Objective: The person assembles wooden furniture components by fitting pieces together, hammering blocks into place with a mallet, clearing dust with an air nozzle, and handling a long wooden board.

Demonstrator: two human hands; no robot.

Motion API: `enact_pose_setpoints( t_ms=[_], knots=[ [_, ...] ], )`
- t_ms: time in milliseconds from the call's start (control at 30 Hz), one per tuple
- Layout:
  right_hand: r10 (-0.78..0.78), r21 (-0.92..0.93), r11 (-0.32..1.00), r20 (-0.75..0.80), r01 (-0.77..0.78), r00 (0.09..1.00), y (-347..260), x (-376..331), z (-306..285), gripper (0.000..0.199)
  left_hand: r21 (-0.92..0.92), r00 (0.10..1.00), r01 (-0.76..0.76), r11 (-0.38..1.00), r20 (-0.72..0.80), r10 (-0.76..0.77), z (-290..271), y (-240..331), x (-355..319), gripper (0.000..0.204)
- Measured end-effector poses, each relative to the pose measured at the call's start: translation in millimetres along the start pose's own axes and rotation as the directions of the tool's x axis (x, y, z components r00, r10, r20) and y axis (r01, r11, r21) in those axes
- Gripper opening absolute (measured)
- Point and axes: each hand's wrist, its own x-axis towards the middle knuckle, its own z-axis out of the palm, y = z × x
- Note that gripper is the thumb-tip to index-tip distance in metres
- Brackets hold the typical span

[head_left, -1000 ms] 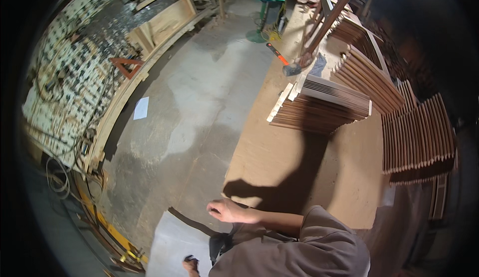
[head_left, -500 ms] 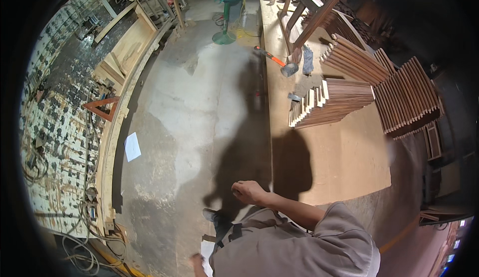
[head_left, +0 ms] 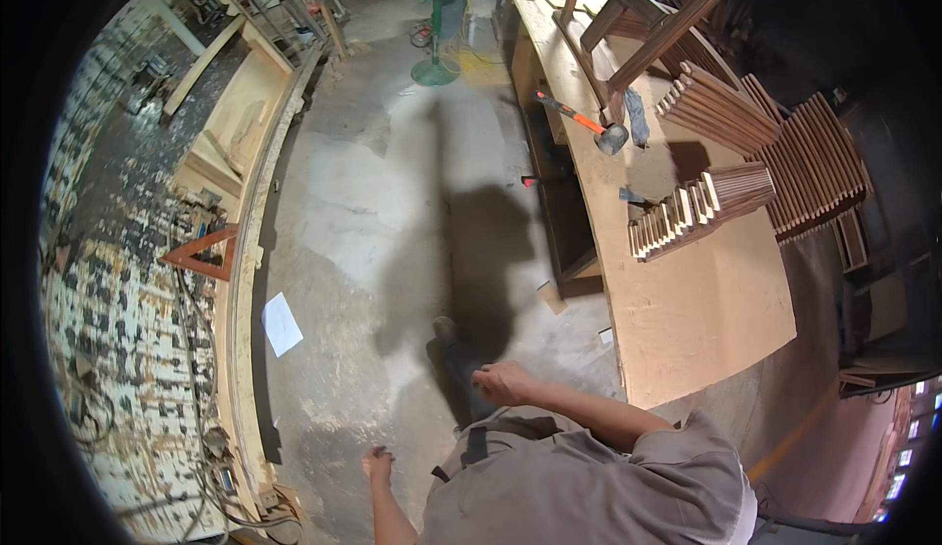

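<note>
My right hand [head_left: 502,383] hangs in front of my grey shirt with its fingers curled in and nothing in it. It is over the concrete floor, just left of the near corner of a long wooden workbench [head_left: 706,329]. My left hand [head_left: 378,465] is low at my side, fingers loosely apart, holding nothing. On the bench lie a fanned stack of dark wooden slats [head_left: 702,207], a hammer with an orange handle [head_left: 589,123] and an upturned wooden chair frame [head_left: 638,35], all beyond reach of both hands.
A tool wall [head_left: 108,280] with a long shelf runs down the left, with a red wooden triangle [head_left: 204,254] leaning on it. A white sheet [head_left: 282,323] lies on the floor. A green stool [head_left: 439,25] stands far ahead. More slats [head_left: 814,162] pile at the right.
I have stepped away from the bench onto the floor and the view has swung left. My right hand has come off the bench edge; my left hand has swung forward.
</note>
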Motion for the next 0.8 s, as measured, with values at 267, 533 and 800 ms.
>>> enact_pose_setpoints(
  t_ms=[267,533,800],
  knots=[
    [-0.063,0.08,0.994,-0.056,0.067,0.996,26,158,-68,0.015,-0.266,0.961,0.273,0.925,0.131,-0.246,-39,-36,70,0.037],
    [-0.118,0.017,0.993,-0.049,0.119,0.992,42,270,-122,0.014,-0.343,0.983,0.178,0.922,0.104,-0.151,-69,145,134,0.044],
    [0.034,0.05,0.998,-0.018,-0.033,0.999,48,321,-129,0.014,-0.108,0.989,0.045,0.993,0.145,-0.029,-90,249,243,0.033]
  ],
)
